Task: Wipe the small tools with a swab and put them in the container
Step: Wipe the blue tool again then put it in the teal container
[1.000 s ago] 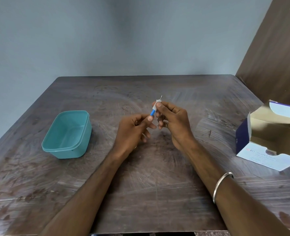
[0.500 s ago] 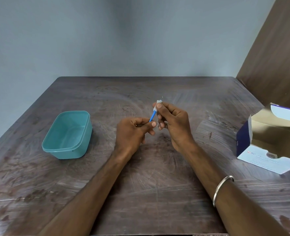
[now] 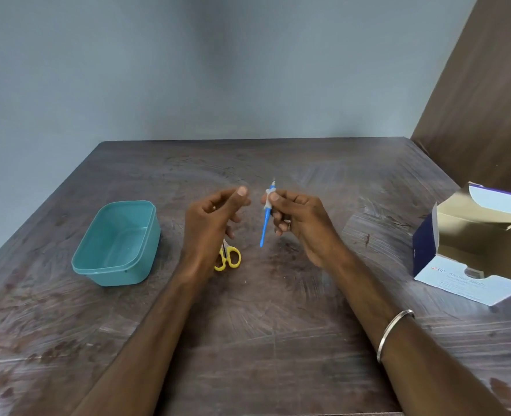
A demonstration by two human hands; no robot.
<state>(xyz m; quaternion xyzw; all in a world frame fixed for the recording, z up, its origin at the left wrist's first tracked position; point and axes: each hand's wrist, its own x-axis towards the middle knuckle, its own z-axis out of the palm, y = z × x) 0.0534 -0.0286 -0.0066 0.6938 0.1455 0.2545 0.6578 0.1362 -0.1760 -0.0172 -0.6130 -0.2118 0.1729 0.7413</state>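
My right hand (image 3: 300,219) pinches a thin blue-handled tool (image 3: 265,225) through a small white swab (image 3: 268,198) near its upper end; the metal tip points up and the handle hangs free. My left hand (image 3: 215,219) is just left of it, fingers loosely curled, holding nothing. Small yellow-handled scissors (image 3: 229,258) lie on the table (image 3: 272,340) below my left hand, partly hidden by it. The teal container (image 3: 117,243) stands open at the left with nothing seen inside.
An opened cardboard box of alcohol swabs (image 3: 470,259) sits at the right table edge. A brown wooden panel (image 3: 482,94) rises behind it. A grey wall backs the table. A metal bangle (image 3: 393,334) is on my right wrist.
My left hand let go of the tool's blue handle and drew away to the left. The yellow scissors under it came into sight. My right hand keeps the tool and swab.
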